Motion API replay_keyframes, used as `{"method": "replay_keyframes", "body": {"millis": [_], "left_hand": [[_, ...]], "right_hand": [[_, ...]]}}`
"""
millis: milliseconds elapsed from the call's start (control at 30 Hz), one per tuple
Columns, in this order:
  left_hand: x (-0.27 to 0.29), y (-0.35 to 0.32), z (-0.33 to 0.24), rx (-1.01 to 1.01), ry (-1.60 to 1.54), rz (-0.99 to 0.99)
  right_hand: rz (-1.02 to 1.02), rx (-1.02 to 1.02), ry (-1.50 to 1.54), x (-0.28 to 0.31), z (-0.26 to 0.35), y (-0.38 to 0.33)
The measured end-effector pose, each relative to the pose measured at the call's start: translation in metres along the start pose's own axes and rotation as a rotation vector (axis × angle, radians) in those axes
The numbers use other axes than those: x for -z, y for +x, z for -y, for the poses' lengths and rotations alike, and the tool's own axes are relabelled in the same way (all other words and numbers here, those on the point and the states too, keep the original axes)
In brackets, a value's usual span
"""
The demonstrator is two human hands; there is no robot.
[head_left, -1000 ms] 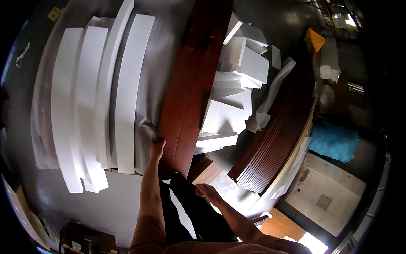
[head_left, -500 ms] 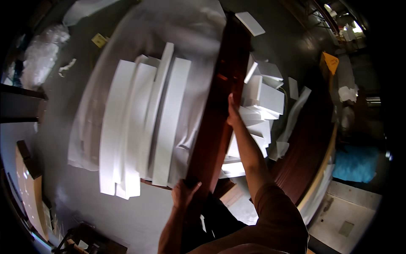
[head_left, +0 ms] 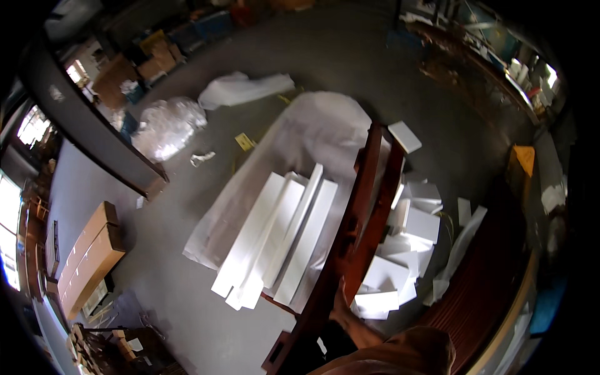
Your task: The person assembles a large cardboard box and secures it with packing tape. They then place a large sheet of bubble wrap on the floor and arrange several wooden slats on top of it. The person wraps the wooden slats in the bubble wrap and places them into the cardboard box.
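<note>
A: So, where are the hands?

B: Only one shows clearly, the right hand [head_left: 340, 306], low in the picture. It lies against the right edge of the dark wood frame [head_left: 353, 237], its forearm coming up from the lower edge. Whether the fingers curl round the wood I cannot tell, the hand is too small and partly behind the frame

A: And the left hand?

B: Not seen; the frame and the brown sleeve [head_left: 406, 353] cover that part

A: Where is the frame itself?

B: It stands tilted, running from the lower middle up toward the right of centre, two long reddish-brown rails side by side. At its top end sits a small white block [head_left: 405, 136]

A: What lies about it?

B: Left of it, long white foam strips [head_left: 281, 240] lie side by side on a pale plastic sheet [head_left: 312, 125] spread over the grey floor [head_left: 187, 312]. Right of it, a heap of white foam pieces [head_left: 406, 244]. Farther right, a curved dark wooden panel [head_left: 481, 300]. Far left, two cardboard boxes [head_left: 87, 256], well apart from the rest
</note>
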State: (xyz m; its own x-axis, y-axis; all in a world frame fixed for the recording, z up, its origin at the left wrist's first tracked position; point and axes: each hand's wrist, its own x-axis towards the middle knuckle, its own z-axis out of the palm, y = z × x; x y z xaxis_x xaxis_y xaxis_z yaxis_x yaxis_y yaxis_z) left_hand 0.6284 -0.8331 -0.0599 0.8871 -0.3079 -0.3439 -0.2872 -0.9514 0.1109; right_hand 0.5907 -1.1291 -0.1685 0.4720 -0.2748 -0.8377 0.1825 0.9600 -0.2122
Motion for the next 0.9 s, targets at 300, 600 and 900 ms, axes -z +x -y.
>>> {"method": "replay_keyframes", "body": {"millis": [300, 600, 900], "left_hand": [[-0.122, -0.2, 0.136, 0.349, -0.057, -0.176], [-0.138, -0.409, 0.202, 0.519, -0.224, -0.482], [-0.16, -0.517, 0.224, 0.85, -0.262, -0.857]], "right_hand": [[0.211, -0.068, -0.383, 0.007, -0.065, -0.072], [0.671, -0.112, -0.521, 0.022, -0.216, -0.191], [1.091, -0.474, -0.759, -0.008, -0.399, -0.288]]}}
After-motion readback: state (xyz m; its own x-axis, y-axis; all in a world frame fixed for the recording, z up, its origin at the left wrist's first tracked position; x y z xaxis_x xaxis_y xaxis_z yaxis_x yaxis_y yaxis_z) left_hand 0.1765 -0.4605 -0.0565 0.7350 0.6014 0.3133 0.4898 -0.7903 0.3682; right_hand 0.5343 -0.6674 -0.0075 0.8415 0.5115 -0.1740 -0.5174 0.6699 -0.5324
